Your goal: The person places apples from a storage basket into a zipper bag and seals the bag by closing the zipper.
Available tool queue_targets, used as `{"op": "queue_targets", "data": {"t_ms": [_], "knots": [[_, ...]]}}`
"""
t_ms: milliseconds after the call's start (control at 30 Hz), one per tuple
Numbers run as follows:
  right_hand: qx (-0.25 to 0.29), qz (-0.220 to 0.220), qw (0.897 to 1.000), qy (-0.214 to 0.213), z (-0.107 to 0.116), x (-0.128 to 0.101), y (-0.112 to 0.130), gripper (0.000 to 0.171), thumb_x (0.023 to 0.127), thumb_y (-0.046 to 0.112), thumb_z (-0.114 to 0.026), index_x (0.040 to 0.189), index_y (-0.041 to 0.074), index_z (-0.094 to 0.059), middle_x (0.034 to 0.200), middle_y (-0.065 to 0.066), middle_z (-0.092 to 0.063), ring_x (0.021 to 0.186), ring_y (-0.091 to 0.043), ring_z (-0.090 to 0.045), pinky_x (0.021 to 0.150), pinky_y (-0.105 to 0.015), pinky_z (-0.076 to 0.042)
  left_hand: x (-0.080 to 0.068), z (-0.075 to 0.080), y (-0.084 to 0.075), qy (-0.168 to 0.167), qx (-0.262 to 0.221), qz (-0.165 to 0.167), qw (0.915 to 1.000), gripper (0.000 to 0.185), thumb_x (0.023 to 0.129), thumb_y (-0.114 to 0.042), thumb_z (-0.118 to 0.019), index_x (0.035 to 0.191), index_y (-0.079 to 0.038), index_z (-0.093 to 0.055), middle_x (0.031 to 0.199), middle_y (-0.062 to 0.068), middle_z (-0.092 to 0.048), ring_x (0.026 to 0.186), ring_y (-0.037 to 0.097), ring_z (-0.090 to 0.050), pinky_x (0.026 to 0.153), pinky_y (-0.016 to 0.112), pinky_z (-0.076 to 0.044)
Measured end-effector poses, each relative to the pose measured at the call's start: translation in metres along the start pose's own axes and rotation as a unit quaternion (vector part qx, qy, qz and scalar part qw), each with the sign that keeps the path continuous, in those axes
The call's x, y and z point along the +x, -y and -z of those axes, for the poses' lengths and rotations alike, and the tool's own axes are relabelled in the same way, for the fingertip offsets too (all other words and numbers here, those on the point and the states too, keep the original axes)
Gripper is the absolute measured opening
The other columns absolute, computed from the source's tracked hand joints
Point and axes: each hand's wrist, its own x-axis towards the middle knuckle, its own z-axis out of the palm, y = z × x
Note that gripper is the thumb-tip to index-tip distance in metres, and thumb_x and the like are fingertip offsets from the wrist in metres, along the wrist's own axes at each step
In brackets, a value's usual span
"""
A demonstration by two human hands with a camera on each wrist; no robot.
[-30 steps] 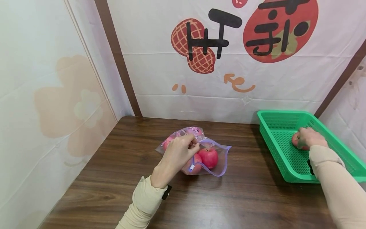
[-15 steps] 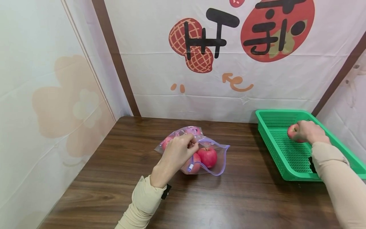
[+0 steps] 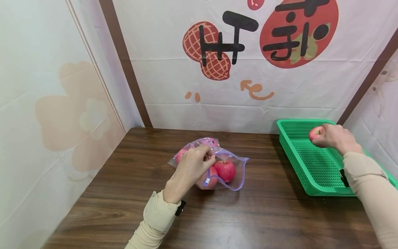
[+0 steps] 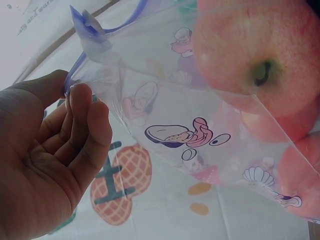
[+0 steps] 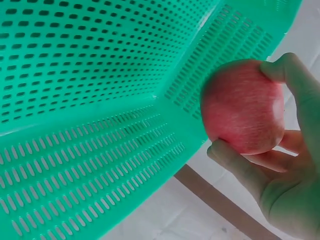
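My left hand (image 3: pixel 194 165) pinches the purple-edged mouth of a clear zip bag (image 4: pixel 200 135) between thumb and fingertips. Shell and cartoon prints mark the bag, and several red apples lie inside it, one of them a bright red apple (image 3: pixel 225 171) near the opening. A small zip slider (image 3: pixel 207 180) sits on the purple edge. Over the green basket (image 3: pixel 293 164), my right hand (image 3: pixel 337 137) holds a single red apple (image 5: pixel 243 106), thumb on one side and fingers round the other. In the right wrist view the basket's perforated walls and floor show behind this apple.
A dark wooden table (image 3: pixel 124 207) carries the bag and, at its right, the basket. Behind stands a white printed cloth (image 3: pixel 174 117); another pale cloth (image 3: pixel 62 138) hangs along the left side.
My right hand has lifted the apple up from the basket floor, shifting it slightly left and toward the back. My left hand keeps its hold on the bag.
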Motion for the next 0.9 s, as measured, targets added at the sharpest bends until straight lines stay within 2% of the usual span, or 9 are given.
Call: {"op": "queue_targets", "data": {"t_ms": [167,367,667,900], "knots": [[-0.004,0.010,1.000,-0.023,0.002,-0.002,0.004,0.026,0.083,0.030,-0.054,0.085,0.010,-0.039,0.074,-0.007,-0.042,0.072,-0.027,-0.042,0.058,-0.038,-0.029,0.000,-0.001,0.000,-0.010,0.009,-0.002,0.9999,0.012,0.078,-0.003,-0.070,0.074,-0.010,-0.062,0.061,-0.004,-0.056,0.054,0.004,-0.041,0.049,0.017,-0.036],[-0.013,0.030,0.998,-0.059,0.009,-0.005,0.012,0.040,0.082,0.039,-0.067,0.093,0.006,-0.047,0.080,-0.013,-0.051,0.074,-0.033,-0.048,0.058,-0.042,-0.037,0.001,-0.001,-0.001,-0.014,0.011,-0.004,0.9998,0.012,0.078,-0.003,-0.071,0.074,-0.011,-0.062,0.060,-0.005,-0.055,0.054,0.003,-0.040,0.048,0.018,-0.035],[-0.020,0.050,0.995,-0.086,0.016,-0.012,0.028,0.055,0.080,0.046,-0.071,0.112,0.006,-0.051,0.081,-0.014,-0.054,0.073,-0.034,-0.052,0.055,-0.039,-0.037,0.001,-0.003,-0.001,-0.010,0.011,0.000,0.9999,0.013,0.078,-0.002,-0.070,0.073,-0.011,-0.061,0.058,-0.006,-0.053,0.053,0.003,-0.038,0.047,0.017,-0.033],[-0.016,0.064,0.991,-0.120,0.020,-0.020,0.044,0.048,0.081,0.046,-0.073,0.104,0.010,-0.052,0.076,-0.009,-0.051,0.071,-0.031,-0.052,0.056,-0.037,-0.035,0.000,-0.003,-0.001,0.001,0.006,0.003,1.0000,0.013,0.079,-0.002,-0.070,0.075,-0.011,-0.062,0.060,-0.005,-0.056,0.055,0.003,-0.041,0.049,0.017,-0.036]]}}
